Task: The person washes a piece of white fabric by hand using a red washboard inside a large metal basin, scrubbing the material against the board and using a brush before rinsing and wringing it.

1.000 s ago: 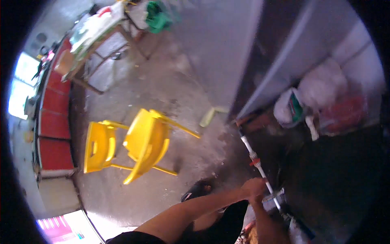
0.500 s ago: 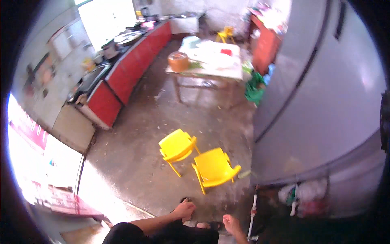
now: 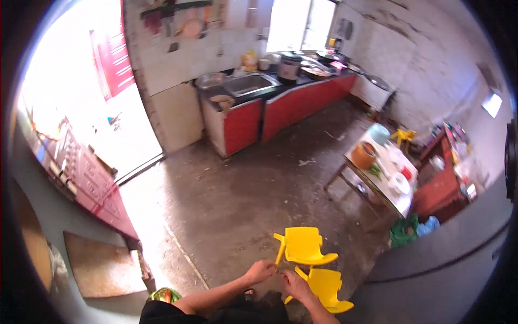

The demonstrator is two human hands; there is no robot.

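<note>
A cluttered surface (image 3: 398, 203) stands beyond the far chair (image 3: 303, 242); the near chair (image 3: 327, 286) sits just this side of it. Beside the far chair, our left hand (image 3: 260, 271) and right hand (image 3: 295, 283) have curled fingers; whether they hold anything we cannot tell. Crowded this close, we could snag a leg and tip either chair.

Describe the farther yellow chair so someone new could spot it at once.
Start at the cluttered table on the right, then look down and left to the left hand. Just beyond it stands the farther yellow chair. Unlike the nearer yellow chair beside the right hand, it's closer to the table.
</note>
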